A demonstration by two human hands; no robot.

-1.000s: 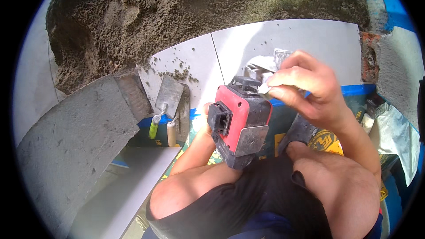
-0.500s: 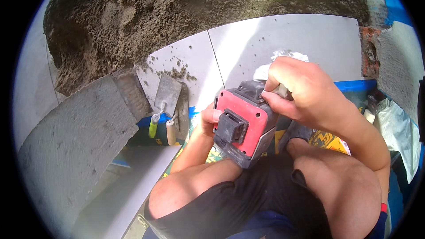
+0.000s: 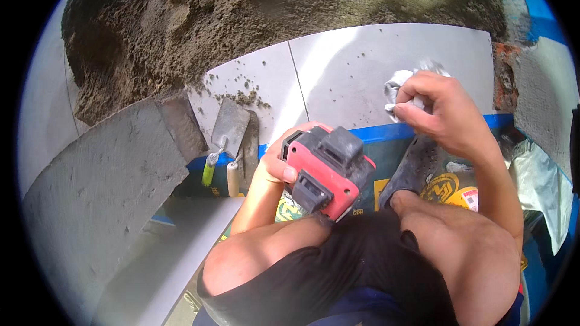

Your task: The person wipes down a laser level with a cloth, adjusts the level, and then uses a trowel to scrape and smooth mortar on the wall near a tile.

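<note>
My left hand (image 3: 279,166) grips a red and black boxy device with dark protruding housings (image 3: 320,175), which looks like a laser level, held above my left knee and tilted. My right hand (image 3: 441,108) pinches a crumpled grey-white cloth (image 3: 397,87) over the white tiles (image 3: 335,66), apart from the device. Two trowels, one with a yellow-green handle (image 3: 208,174) and one with a pale wooden handle (image 3: 233,178), lie left of the device at the tile edge.
Rough damp mortar (image 3: 211,12) covers the upper area. A grey cement-surfaced slab (image 3: 96,187) is at left, a large pale board (image 3: 157,265) below it. Blue edging (image 3: 490,122) borders the tiles. A pale plastic sheet (image 3: 538,187) hangs at right, near exposed brick (image 3: 504,75).
My right hand has moved off the device toward the upper right with the cloth. The device has turned in my left hand, tipping its top housing toward the camera.
</note>
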